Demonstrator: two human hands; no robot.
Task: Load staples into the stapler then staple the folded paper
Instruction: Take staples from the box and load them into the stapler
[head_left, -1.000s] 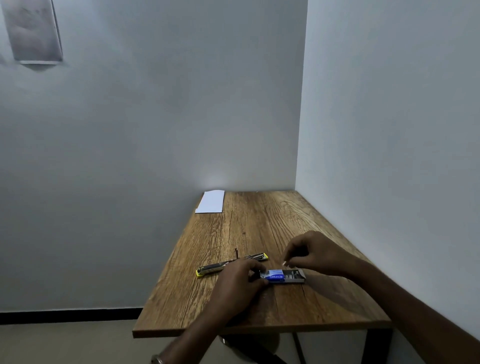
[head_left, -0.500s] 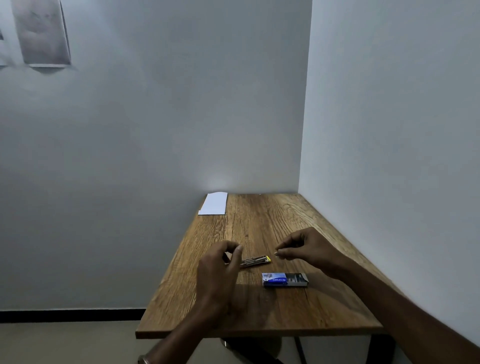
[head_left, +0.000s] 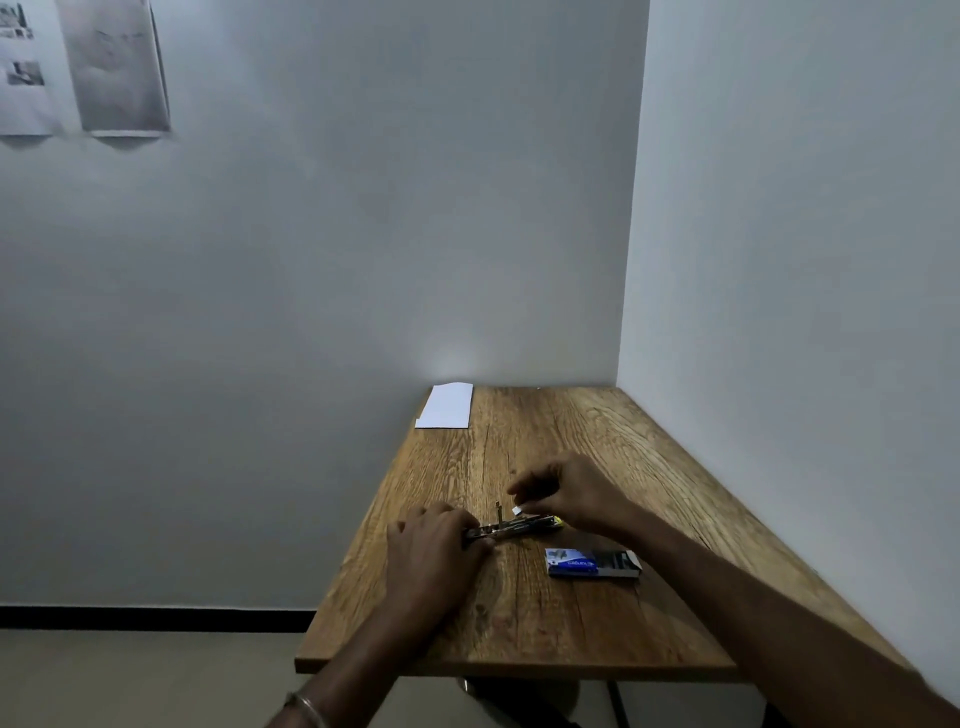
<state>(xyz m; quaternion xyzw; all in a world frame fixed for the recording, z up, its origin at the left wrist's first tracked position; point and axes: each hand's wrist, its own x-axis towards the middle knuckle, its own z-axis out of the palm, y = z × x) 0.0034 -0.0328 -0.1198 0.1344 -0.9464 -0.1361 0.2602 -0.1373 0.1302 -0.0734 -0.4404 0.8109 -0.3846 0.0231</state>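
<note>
A small yellow-tipped stapler (head_left: 514, 527) lies opened out flat on the wooden table (head_left: 545, 623), its spring rod sticking up. My left hand (head_left: 436, 545) grips the stapler's left end and pins it to the table. My right hand (head_left: 576, 493) hovers just above the stapler's right half, with a small pale strip of staples (head_left: 518, 511) pinched between thumb and fingertips. The blue staple box (head_left: 592, 563) lies open to the right of the stapler. The folded white paper (head_left: 447, 406) rests at the table's far left corner.
The table sits in a room corner, with a wall along its far edge and another along its right side. Its left and near edges drop to the floor. Printed sheets (head_left: 114, 67) hang on the back wall, upper left.
My left hand left the staple box and came down on the stapler's left end. My right hand carried the staples from the box to just above the stapler.
</note>
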